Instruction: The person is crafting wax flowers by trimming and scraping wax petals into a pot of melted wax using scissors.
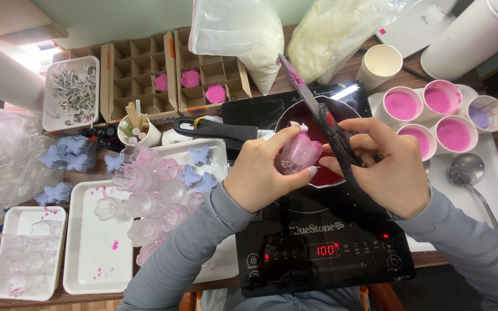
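Observation:
My left hand (pixel 260 173) grips a clear plastic mould filled with pink wax (pixel 298 153), held above a small dark pot of red liquid (pixel 318 135). My right hand (pixel 384 167) holds a black knife (pixel 318 112) whose blade, smeared with pink, slants up to the left across the mould's edge. The pot sits on a black induction cooker (pixel 318 242) with a lit red display, and its black handle (pixel 214 129) points left.
Several paper cups of pink wax (pixel 402 105) and a metal ladle (pixel 468 173) stand on a white tray at right. Clear moulds (pixel 151 196) and lilac butterfly shapes (pixel 198 154) fill trays at left. Cardboard dividers (pixel 168 75) and plastic bags of white flakes (pixel 243 34) lie behind.

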